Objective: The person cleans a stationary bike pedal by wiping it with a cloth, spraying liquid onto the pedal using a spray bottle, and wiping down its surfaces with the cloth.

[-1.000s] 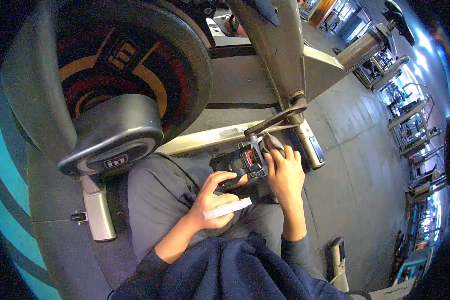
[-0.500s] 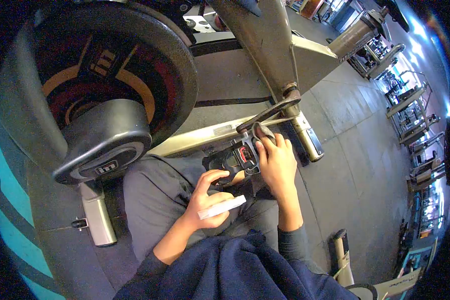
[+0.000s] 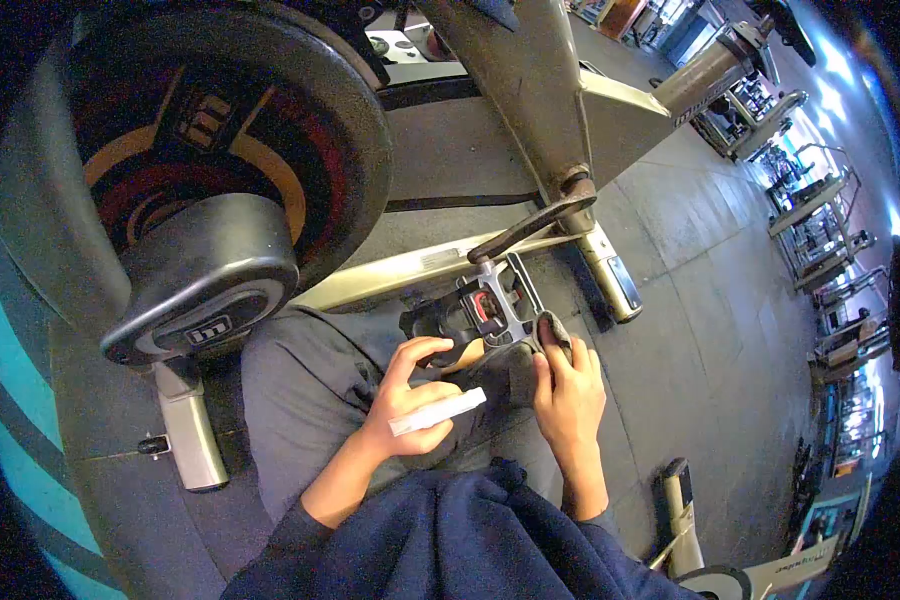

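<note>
In the head view, an exercise bike pedal (image 3: 494, 309) hangs from the dark crank arm (image 3: 532, 226), with a black toe cage (image 3: 432, 318) on its left side. My right hand (image 3: 568, 395) is closed, pinching a folded grey cloth (image 3: 551, 331) just off the pedal's lower right corner. Whether the cloth touches the pedal I cannot tell. My left hand (image 3: 410, 400) has its lower fingers curled around a small white flat block (image 3: 438, 411). Its index finger and thumb reach toward the toe cage, whose contact with them is unclear.
The bike's large flywheel (image 3: 240, 130) and a rounded black cover (image 3: 205, 275) stand at the left. A pale frame bar (image 3: 400, 268) runs behind the pedal. Dark floor tiles (image 3: 710, 330) lie to the right, and other gym machines (image 3: 820, 220) line the far side.
My right hand has moved the grey cloth from the pedal's upper right side down and right to its lower corner, uncovering the pedal's metal frame. My left hand has barely shifted.
</note>
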Available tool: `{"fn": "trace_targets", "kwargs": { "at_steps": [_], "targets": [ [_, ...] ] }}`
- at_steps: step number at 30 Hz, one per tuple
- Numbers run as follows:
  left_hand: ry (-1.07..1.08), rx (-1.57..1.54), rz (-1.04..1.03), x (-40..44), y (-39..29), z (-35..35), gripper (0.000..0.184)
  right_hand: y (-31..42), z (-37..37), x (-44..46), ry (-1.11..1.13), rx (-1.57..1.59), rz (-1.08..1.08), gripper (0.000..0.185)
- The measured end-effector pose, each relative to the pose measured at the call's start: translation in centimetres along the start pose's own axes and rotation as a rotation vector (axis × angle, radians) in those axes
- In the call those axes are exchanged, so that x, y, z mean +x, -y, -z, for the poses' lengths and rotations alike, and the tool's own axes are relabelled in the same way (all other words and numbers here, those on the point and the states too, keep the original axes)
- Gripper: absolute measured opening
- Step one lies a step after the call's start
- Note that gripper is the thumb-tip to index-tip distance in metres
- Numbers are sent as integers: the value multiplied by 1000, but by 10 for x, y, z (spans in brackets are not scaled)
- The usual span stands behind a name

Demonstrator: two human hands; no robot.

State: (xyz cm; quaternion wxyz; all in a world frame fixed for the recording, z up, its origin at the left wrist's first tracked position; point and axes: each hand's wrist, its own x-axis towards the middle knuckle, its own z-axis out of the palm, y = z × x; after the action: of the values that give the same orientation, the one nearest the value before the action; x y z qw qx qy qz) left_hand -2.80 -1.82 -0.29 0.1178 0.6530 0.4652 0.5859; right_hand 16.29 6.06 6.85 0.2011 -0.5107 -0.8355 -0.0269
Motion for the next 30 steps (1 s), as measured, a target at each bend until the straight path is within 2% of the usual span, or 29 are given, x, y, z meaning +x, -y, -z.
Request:
{"fn": "trace_targets", "kwargs": {
  "at_steps": [6, 13, 14, 23, 25, 26, 30],
  "targets": [
    [3, 0, -15, 1, 0, 0, 29, 5, -12, 29, -54, 12, 28, 26],
    [7, 23, -31, 0, 2, 0, 28, 15, -29, 65, -62, 18, 54, 28],
    [7, 25, -31, 0, 3, 0, 28, 14, -28, 62, -28, 20, 39, 33],
    [-1, 15, -26, -1, 2, -2, 28, 2, -9, 0, 28, 36, 11, 30],
    [3, 22, -17, -2, 3, -3, 28, 0, -13, -5, -13, 24, 62, 28],
    [0, 21, -13, -2, 2, -3, 28, 0, -13, -5, -44, 5, 90, 21],
    [-10, 3, -9, 0, 2, -2, 29, 7, -16, 3, -96, -48, 182, 21]
  ]
}}
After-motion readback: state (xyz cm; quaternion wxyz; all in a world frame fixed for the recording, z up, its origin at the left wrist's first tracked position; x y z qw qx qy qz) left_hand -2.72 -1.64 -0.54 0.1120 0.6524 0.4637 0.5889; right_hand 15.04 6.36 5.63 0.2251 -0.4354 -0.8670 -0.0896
